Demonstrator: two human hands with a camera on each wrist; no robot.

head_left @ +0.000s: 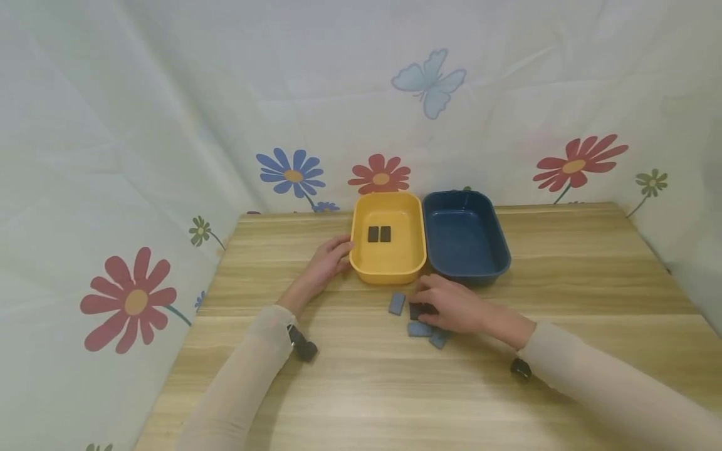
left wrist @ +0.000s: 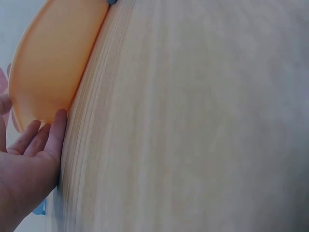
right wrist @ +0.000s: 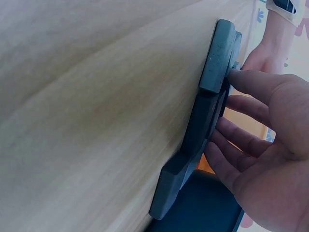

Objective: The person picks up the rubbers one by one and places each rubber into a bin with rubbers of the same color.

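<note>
My left hand (head_left: 327, 264) is at the left side of a yellow bin (head_left: 389, 278), its fingers extended against the outer wall. Inside that bin, two black rectangular blocks (head_left: 373, 234) lie side by side. Over the tabletop in front of the bins, my right hand (head_left: 454, 305) pinches another black block (head_left: 416, 311) between thumb and fingers. Grey-blue blocks lie around it: one (head_left: 397, 304) to the left, another (head_left: 420, 329) just below, and a third (head_left: 439, 339) partly under the hand. In the right wrist view, a grey-blue block (right wrist: 218, 55) is close to the thumb.
A dark blue bin (head_left: 465, 241) stands against the yellow one's right side. Both are on a wood-grain table (head_left: 361, 388), near its back edge. Behind hangs a pale cloth (head_left: 338, 81) printed with flowers and a butterfly. Each wrist wears a small black device.
</note>
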